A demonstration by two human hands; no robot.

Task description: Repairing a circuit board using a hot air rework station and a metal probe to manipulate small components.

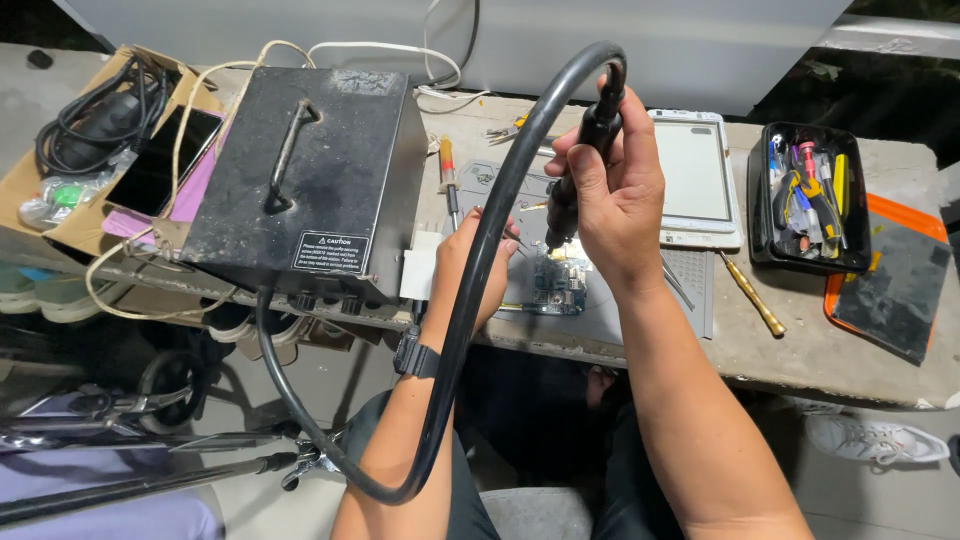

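My right hand (610, 190) is shut on a black hot-air wand (575, 175), pointing its nozzle down at a small blue circuit board (555, 285) on a grey work mat (640, 320). A thick black hose (470, 290) loops from the wand down and back to a black metal box station (310, 170) at the left. My left hand (470, 265), with a dark watch on its wrist, rests at the board's left edge and grips thin tweezers (512, 236) whose tips reach toward the board.
A white tablet-like device (695, 175) lies behind the mat. A black tray of small tools (810, 195) sits at the right, beside an orange-edged pad (895, 275). A brass-handled screwdriver (752, 295) lies on the bench. A cardboard box with cables (95, 130) is far left.
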